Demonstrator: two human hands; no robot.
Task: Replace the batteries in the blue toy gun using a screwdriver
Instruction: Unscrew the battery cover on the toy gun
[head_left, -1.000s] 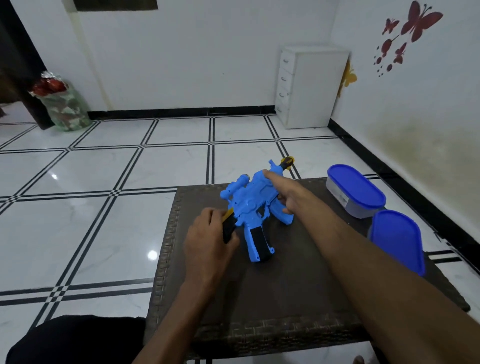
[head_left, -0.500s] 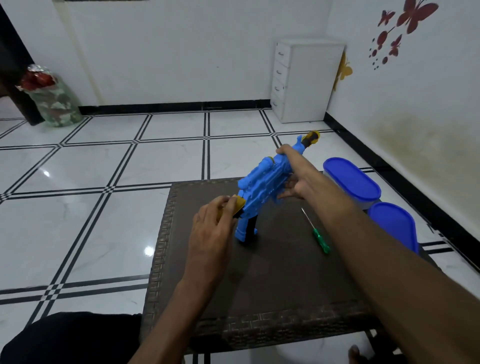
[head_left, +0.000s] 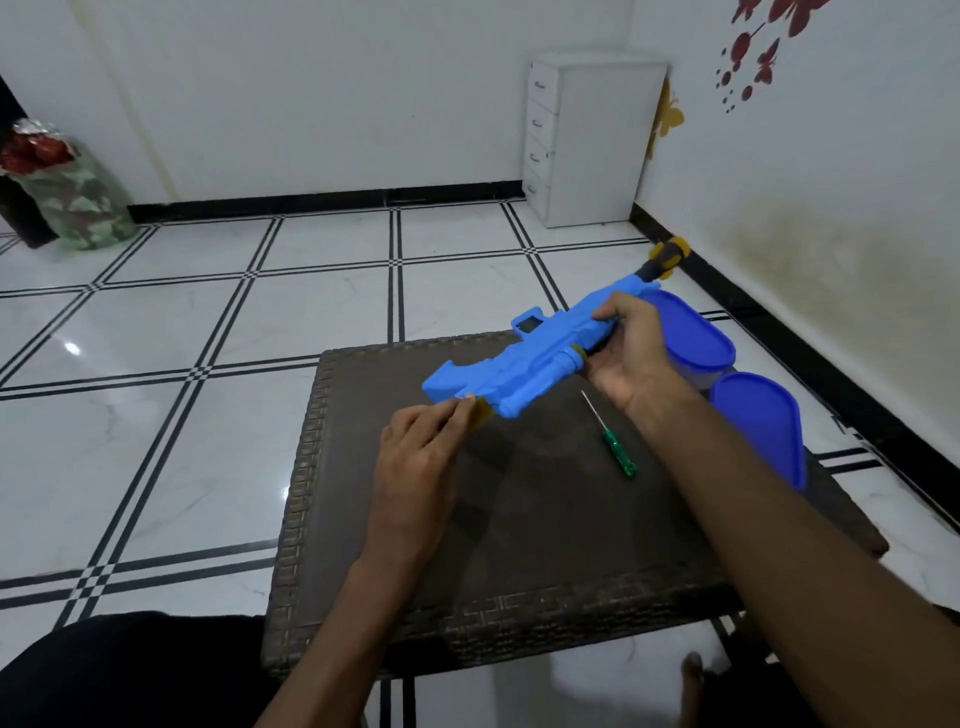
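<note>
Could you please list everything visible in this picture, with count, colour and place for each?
toy gun: 1, blue with yellow and black muzzle, held above the table's far part
screwdriver: 1, green handle, lying on the table right of centre
table: 1, dark brown woven, centre foreground
containers: 2, blue lids, on the table's right side
drawer cabinet: 1, white, far corner against the wall
wrapped bundle: 1, red and green in clear wrap, far left on the floor
butterfly decals: several, red, plus a yellow one, right wall
left hand: 1, pinching the gun's yellow rear end
right hand: 1, gripping the gun's barrel
</note>
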